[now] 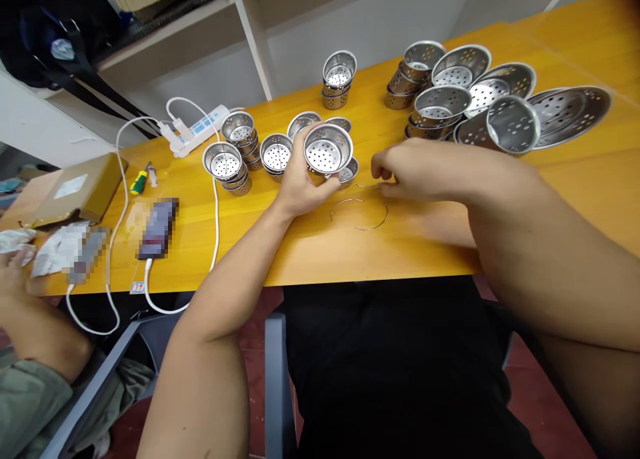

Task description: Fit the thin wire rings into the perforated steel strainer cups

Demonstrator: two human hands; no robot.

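My left hand (300, 187) is closed around a round metal strainer cup (328, 151) with holes in its base, tilted so that its inside faces me. Fingers curled in, my right hand (413, 169) is low over the table to the right of that cup. A thin curved wire (367, 186) runs to its fingertips, which seem to pinch it. Just below lie more bent wires, one an arch (345, 201) and one a curve (386, 216). Behind my left hand stand other strainer cups (276, 154), and a small one (349, 172) is partly hidden by the held cup.
Stacked cups (239, 129) stand left, with another stack (339, 79) at the back. Several larger perforated pieces (513, 122) crowd the right. A power strip (200, 129), white cables, a phone (159, 227), a screwdriver (139, 182) and a cardboard box (75, 189) occupy the left, near another person's arm (43, 326).
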